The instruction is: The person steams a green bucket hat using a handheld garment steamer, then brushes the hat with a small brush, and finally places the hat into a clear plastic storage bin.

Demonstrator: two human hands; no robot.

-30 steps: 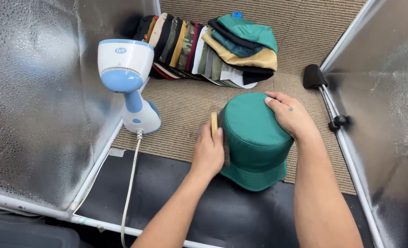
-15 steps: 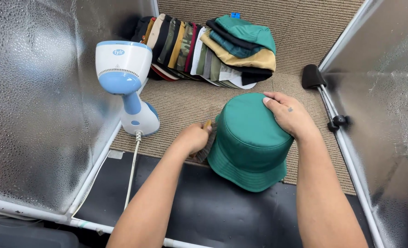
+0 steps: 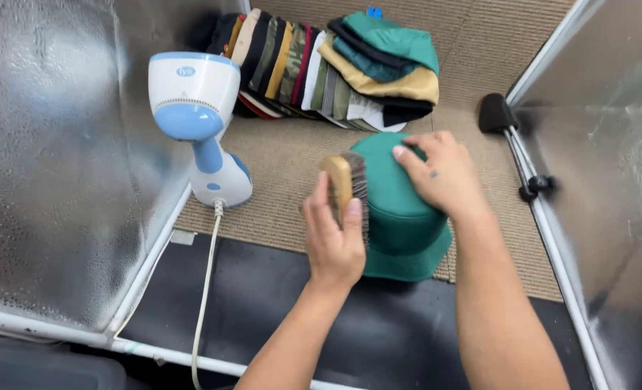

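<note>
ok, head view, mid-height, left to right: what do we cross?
Silver reflective panel → white and blue handheld steamer → left hand holding a wooden brush → green bucket hat → right hand resting on the hat → black clamp → right silver panel.

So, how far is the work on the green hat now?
In hand: the left hand holds a wooden brush against the green bucket hat, which the right hand steadies. The steamer stands aside. The pile of hats behind lies untouched. What is already brushed cannot be told.
</note>
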